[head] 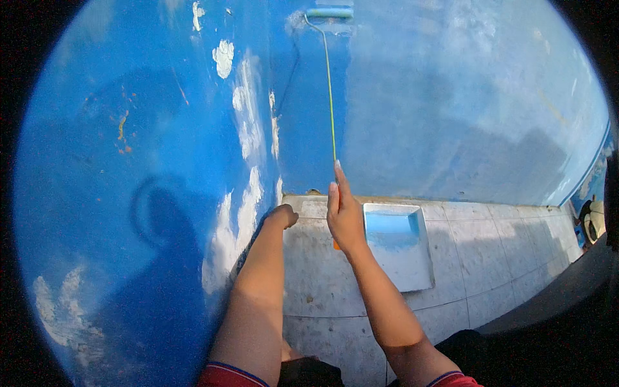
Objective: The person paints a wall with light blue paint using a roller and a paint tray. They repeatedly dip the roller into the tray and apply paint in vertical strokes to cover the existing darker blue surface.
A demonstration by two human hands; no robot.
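My right hand [345, 213] is closed round the orange handle of a paint roller [331, 87], thumb and forefinger extended along it. The long thin frame runs up to the roller sleeve [330, 13], which lies against the darker blue strip of wall near the top of view. My left hand [284, 215] is curled low beside the left wall, near the corner; nothing shows in it, though its palm side is hidden. Right of my right hand, a white paint tray [425, 251] stands on the floor with light blue paint [389, 223] at its far end.
The left wall [159, 116] is bright blue with white filler patches [250, 193]. The facing wall [435, 96] bears lighter blue paint on its right part. Grey tiles [329, 285] cover the floor. Partly seen objects [592, 220] stand at the far right edge.
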